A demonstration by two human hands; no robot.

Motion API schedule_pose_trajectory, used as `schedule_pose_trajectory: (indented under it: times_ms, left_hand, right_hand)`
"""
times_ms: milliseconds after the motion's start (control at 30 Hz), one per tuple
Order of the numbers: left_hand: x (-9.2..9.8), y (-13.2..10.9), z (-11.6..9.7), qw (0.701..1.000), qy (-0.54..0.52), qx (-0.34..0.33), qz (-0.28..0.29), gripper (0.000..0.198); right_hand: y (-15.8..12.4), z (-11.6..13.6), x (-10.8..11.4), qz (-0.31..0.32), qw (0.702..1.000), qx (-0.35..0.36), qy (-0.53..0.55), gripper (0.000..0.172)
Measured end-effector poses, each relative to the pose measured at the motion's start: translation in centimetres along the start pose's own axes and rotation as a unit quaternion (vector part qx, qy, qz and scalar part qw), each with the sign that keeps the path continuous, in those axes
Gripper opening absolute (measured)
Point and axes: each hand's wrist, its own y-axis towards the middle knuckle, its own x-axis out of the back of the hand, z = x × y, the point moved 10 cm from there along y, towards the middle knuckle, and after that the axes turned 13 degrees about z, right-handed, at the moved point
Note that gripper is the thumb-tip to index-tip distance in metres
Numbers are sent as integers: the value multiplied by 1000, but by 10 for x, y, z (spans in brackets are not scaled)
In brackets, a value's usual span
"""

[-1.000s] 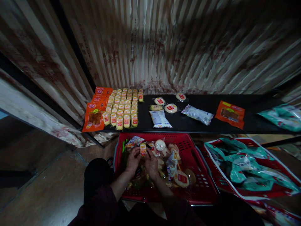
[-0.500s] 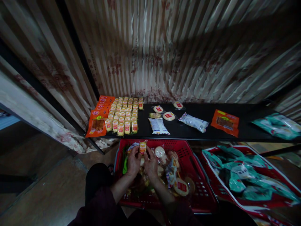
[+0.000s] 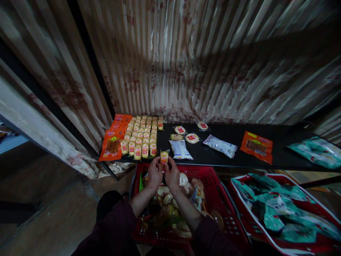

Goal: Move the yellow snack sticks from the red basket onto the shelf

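Note:
Between them, my left hand [image 3: 155,174] and my right hand [image 3: 172,175] hold a small wrapped cake [image 3: 164,158] with a yellow, white and red label. Both hands are closed on its sides, at the front edge of the black shelf [image 3: 226,128]. Just beyond, to the left, similar wrapped cakes [image 3: 145,150] stand in tight rows on the shelf. Under my forearms is a red basket [image 3: 210,172] of mixed packaged snacks, including a round white wrapped one [image 3: 183,179].
Orange snack packets [image 3: 113,142] overlap at the shelf's left end. Rightward lie round wrapped pastries [image 3: 192,138], white packets [image 3: 220,145], an orange packet [image 3: 256,147] and a teal bag [image 3: 317,151]. A second red basket [image 3: 330,210] holds teal bags. Striped curtain [image 3: 170,64] hangs behind.
Both hands have lifted the wrapped cake up and forward, from above the red basket to the shelf's front edge. The view has shifted slightly.

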Motion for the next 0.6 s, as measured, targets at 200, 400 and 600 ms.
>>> schedule_pose_trajectory:
  times_ms: [200, 400, 600]
  left_hand:
    - [-4, 21, -14, 999, 22, 2, -26, 41]
    - [-13, 48, -13, 998, 34, 42, -31, 39]
    - [-23, 80, -12, 998, -6, 63, -31, 38]
  right_hand:
    - [33, -1, -3, 12, 1000, 0, -19, 46]
    - [67, -3, -3, 19, 1000, 19, 9, 49]
    - [103, -14, -3, 20, 999, 4, 40, 49]
